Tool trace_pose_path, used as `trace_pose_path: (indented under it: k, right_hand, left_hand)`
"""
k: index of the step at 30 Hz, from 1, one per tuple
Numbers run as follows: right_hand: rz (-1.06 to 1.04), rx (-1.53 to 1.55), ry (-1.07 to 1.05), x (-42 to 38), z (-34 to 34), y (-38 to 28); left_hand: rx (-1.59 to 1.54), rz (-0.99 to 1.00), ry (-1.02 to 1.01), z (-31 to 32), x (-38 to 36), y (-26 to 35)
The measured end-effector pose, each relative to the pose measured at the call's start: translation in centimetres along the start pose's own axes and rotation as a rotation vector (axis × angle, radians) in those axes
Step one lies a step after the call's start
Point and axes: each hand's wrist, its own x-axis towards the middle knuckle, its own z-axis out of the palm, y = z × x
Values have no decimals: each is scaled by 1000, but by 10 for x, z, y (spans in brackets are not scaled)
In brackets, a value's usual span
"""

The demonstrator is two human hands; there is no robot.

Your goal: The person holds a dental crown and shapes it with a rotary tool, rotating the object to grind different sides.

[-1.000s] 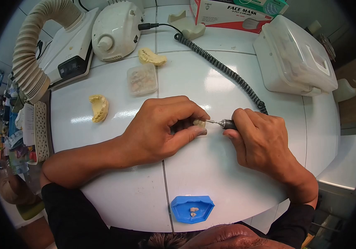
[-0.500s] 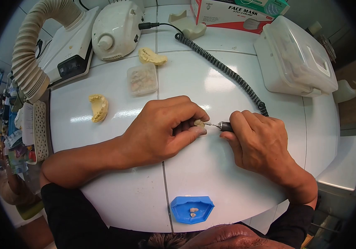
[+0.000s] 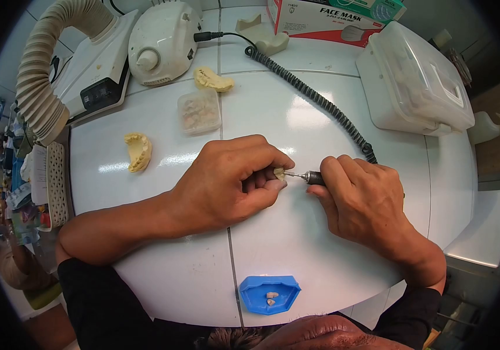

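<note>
moved: right hand (image 3: 366, 201) and handpiece (image 3: 314, 177) have crept left toward the piece | left hand (image 3: 226, 181) pinches small tooth piece (image 3: 279, 172) at frame centre above the desk (image 3: 296, 245) | right hand closed around handpiece, bur tip touching piece | step: grinding, judged mid-way | next calls for steady pinch, light pressure

Bare worktop (image 3: 296, 245) lies open between the hands and the blue tray (image 3: 270, 293) at the near edge — the coiled cord (image 3: 314, 96) crosses the far-right stretch.

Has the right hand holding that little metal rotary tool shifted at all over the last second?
Yes. The right hand and its metal rotary tool have slid slightly left, toward the small cream tooth piece, judged against the table's tile seam.
</note>
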Motion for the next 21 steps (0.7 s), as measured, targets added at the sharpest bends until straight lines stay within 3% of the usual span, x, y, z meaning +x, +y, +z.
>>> trace_pose_path:
  k: [21]
  right_hand:
    - [-2, -9, -7, 1, 0, -1]
  left_hand:
    - [15, -11, -11, 0, 1, 1]
